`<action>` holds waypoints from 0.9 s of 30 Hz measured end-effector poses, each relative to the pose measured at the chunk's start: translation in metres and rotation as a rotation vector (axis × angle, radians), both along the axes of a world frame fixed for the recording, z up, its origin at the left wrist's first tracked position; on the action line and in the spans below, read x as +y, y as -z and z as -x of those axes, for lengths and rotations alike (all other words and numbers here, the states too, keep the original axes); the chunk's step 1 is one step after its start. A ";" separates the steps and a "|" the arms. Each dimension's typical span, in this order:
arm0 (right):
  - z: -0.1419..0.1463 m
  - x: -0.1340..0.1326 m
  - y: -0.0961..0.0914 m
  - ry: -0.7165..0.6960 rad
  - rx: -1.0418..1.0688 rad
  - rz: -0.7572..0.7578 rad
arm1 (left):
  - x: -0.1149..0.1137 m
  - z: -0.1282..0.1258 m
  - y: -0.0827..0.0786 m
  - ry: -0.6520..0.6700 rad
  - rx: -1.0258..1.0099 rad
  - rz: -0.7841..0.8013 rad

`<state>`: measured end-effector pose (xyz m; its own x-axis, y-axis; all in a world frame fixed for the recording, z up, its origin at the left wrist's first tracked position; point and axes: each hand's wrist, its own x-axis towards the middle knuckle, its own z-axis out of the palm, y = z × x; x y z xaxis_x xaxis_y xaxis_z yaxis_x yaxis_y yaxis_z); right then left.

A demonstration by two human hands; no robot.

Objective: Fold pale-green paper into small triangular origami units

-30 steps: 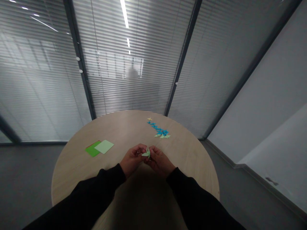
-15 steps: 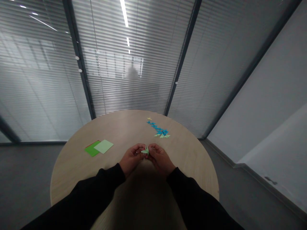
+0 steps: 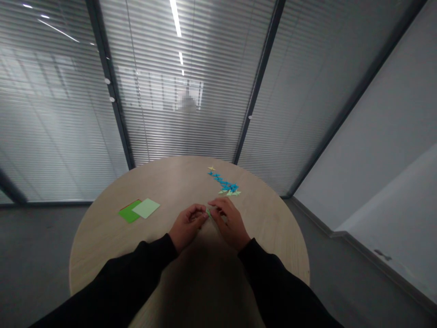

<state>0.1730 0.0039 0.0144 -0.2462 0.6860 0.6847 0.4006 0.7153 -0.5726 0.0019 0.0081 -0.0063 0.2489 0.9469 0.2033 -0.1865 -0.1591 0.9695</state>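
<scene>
A small folded piece of light green paper (image 3: 208,212) lies low between my two hands, over the round wooden table (image 3: 102,237). My left hand (image 3: 186,226) pinches its left end with curled fingers. My right hand (image 3: 229,222) rests over its right end with the fingers stretched forward and pressed down on it. Most of the paper piece is hidden by my fingers. Both arms wear black sleeves.
A row of small folded blue paper pieces (image 3: 223,183) with a few pale green ones (image 3: 231,193) and a yellow one (image 3: 211,168) lies at the far right. Green paper squares (image 3: 139,210) lie stacked at the left. Glass walls with blinds stand behind the table.
The hands have lowered the green paper piece toward the table. My right hand's fingers have gone from curled to stretched out flat over it.
</scene>
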 end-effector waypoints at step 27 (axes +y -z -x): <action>0.004 0.003 0.010 -0.014 0.091 0.202 | 0.000 0.003 -0.003 -0.111 -0.015 0.143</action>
